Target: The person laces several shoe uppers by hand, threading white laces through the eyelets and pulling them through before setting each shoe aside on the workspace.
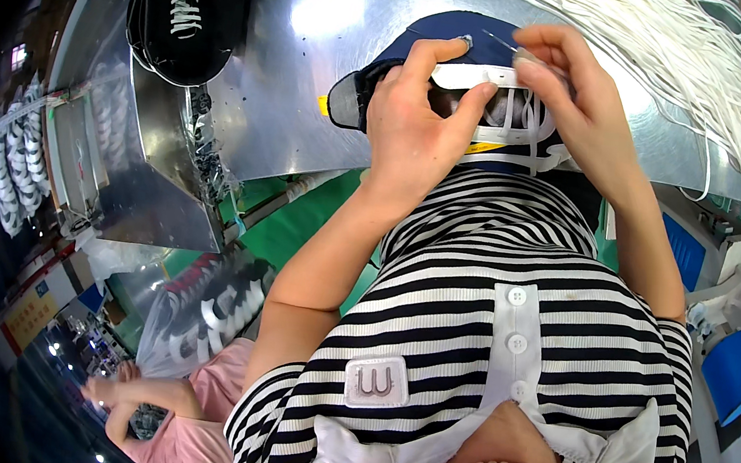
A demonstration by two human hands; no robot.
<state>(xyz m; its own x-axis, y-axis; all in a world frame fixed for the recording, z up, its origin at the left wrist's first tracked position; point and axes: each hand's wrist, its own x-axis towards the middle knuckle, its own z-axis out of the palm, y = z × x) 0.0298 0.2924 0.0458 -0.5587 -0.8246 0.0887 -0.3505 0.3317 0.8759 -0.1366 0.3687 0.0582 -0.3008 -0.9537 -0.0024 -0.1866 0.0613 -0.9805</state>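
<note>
A navy shoe upper with a grey padded collar lies on the metal table in front of me. White lace runs across its opening between white eyelet strips. My left hand is closed on the upper, fingers over the white eyelet strip and thumb at its lower edge. My right hand is pinched just above the right end of that strip. A thin pointed metal tool sticks out from its fingertips; the rest of it is hidden in the hand.
Loose white laces are heaped at the far right of the metal table. A black rounded item with a white zigzag stands far left. Bagged shoe parts and a co-worker in a pink sleeve are at lower left.
</note>
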